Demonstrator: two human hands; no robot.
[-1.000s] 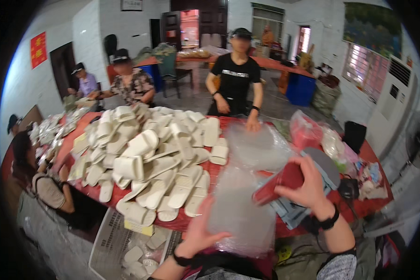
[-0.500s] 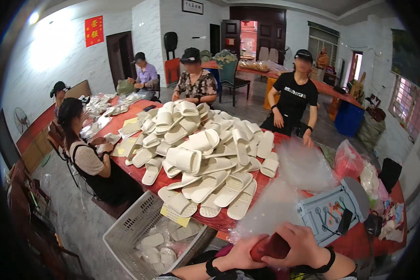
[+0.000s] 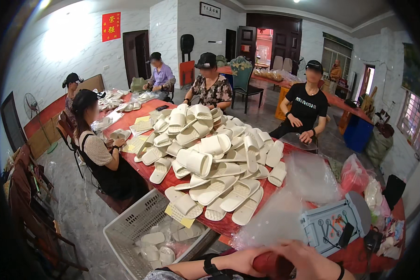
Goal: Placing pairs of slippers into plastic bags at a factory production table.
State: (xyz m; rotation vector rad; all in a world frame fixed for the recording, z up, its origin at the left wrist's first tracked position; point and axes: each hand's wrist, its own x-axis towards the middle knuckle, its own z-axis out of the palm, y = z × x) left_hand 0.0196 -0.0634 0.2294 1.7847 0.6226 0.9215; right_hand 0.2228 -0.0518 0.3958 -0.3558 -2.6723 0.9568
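My left hand (image 3: 243, 261) is wrapped round a dark red, rounded object (image 3: 269, 264) low at the front edge of the view. Over its right side lies my right hand (image 3: 307, 262), smeared by motion, with the fingers bent across the object's top. What kind of thing it is, I cannot make out. Just beyond my hands, a stack of clear plastic bags (image 3: 270, 219) covers part of the red table (image 3: 165, 179). A large heap of cream slippers (image 3: 214, 149) fills the table's middle.
A pale plastic crate (image 3: 126, 224) with bagged slippers stands at the lower left. To my right sit a grey-blue case (image 3: 317, 228) with a black adapter (image 3: 345, 233) and a red plastic bag (image 3: 354, 172). Several co-workers are around the table, one at the far right (image 3: 308, 105).
The whole view has shifted, so the room sits further right. My hands sit lower, and my right hand has moved over the red object. The far-right co-worker's hand is now at a clear bag.
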